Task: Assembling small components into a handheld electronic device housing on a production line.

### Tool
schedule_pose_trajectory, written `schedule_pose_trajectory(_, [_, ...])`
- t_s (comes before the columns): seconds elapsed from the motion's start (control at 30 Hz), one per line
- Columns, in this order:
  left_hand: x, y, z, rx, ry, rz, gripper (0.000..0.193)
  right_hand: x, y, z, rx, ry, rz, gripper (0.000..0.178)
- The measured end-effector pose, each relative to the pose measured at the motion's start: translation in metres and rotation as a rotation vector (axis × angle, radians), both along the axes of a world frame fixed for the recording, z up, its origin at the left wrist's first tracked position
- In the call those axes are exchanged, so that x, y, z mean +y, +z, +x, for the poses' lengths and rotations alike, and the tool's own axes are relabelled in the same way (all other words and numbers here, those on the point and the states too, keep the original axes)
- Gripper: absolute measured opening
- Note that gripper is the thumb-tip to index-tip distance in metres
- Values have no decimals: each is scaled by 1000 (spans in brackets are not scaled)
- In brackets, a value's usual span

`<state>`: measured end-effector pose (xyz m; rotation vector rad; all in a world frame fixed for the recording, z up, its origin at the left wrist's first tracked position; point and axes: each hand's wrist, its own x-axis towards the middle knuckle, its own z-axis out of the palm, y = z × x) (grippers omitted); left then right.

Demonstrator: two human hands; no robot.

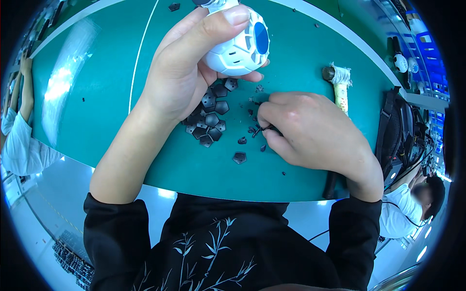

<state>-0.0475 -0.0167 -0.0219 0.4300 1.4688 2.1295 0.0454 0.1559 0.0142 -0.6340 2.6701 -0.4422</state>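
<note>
My left hand [182,58] is closed around a white ball-shaped plastic shell [228,58] with slots and a dark blue oval face, held above the far part of the table. Its thumb presses on the top of the shell. Over the table to the right, my right hand [310,131] pinches a small black plastic piece [264,129] between thumb and fingers. Between the hands lies a pile of black pentagon-shaped pieces [209,119]. Small black fragments are scattered beside the right fingertips, and a single black pentagon [240,157] lies nearer to me.
A hammer [341,89] with a cloth-wrapped head lies behind my right forearm. At the right edge sits a black backpack [391,131] with cables. The green table [107,97] has a pale rim. Other people are at the left and right, and blue crates [427,63] stand at the far right.
</note>
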Motion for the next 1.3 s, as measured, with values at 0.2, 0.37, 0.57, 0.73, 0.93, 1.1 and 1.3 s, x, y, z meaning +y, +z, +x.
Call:
schedule_pose_trajectory(0.2, [-3,0,1,11,45,-3,55,16,20,-23,-293,-159,-514,9])
schedule_pose_trajectory(0.37, [2,-4,3,-62,120,153,43,23,10,-22,-260,-312,-1187,12])
schedule_pose_trajectory(0.57, [-4,-8,5,5,100,93,42,12,8,-27,-229,-501,-1209,13])
schedule_pose_trajectory(0.73, [-10,-5,7,-51,-67,75,44,9,8,-24,-267,-545,-1295,16])
schedule_pose_trajectory(0.93, [-5,-6,11,-29,89,-16,47,8,14,-23,-106,-473,-1099,9])
schedule_pose_trajectory(1.1, [-3,-11,12,107,150,-69,46,-3,19,-21,-309,-744,-1268,9])
schedule_pose_trajectory(1.3, [-2,-19,16,315,146,-50,38,-3,7,-22,-400,-780,-1263,13])
